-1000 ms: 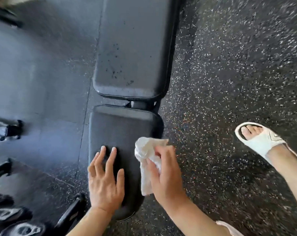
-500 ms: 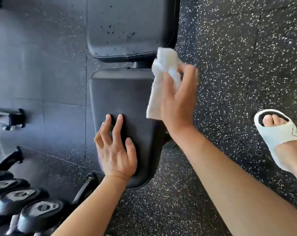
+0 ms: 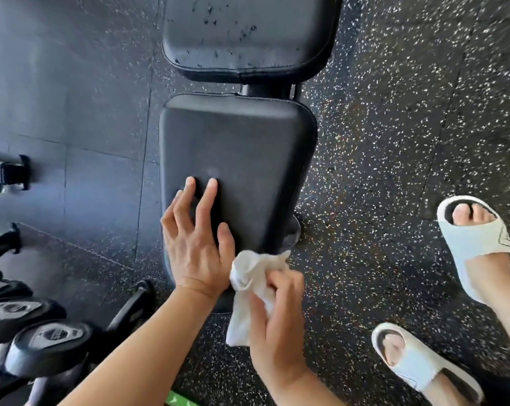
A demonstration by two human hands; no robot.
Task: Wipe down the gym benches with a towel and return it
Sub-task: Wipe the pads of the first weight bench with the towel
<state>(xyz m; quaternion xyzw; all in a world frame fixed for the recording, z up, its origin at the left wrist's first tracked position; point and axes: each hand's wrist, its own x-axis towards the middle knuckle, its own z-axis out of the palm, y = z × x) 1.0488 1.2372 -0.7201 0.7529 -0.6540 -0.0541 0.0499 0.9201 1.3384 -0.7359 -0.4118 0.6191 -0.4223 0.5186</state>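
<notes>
- Wiping the seat pad [image 3: 242, 159] is the step I judge to be in hand: my right hand [image 3: 280, 320] sits at the pad's near edge, at about 6 o'clock in the view, fingers curled round the bunched white towel [image 3: 249, 281].
- The towel touches the pad's near right corner, one end hanging below my knuckles; it lies just beside my left wrist.
- My left hand [image 3: 196, 247] rests flat on the pad at its 7 o'clock corner, fingers straight and spread, holding nothing; I read it as a brace.
- The back pad [image 3: 248, 33], at 12 o'clock beyond the hinge gap, shows dark specks across its surface, so I judge that part not yet wiped.
- Next move, as I judge it: push the towel toward 12 o'clock over the seat pad, then across the gap onto the speckled back pad, with my left hand lifted clear of the path.
- Dumbbells [image 3: 43, 338] lie at 8 o'clock on the floor [image 3: 394, 127]; my sandalled feet stand at 4 o'clock.
</notes>
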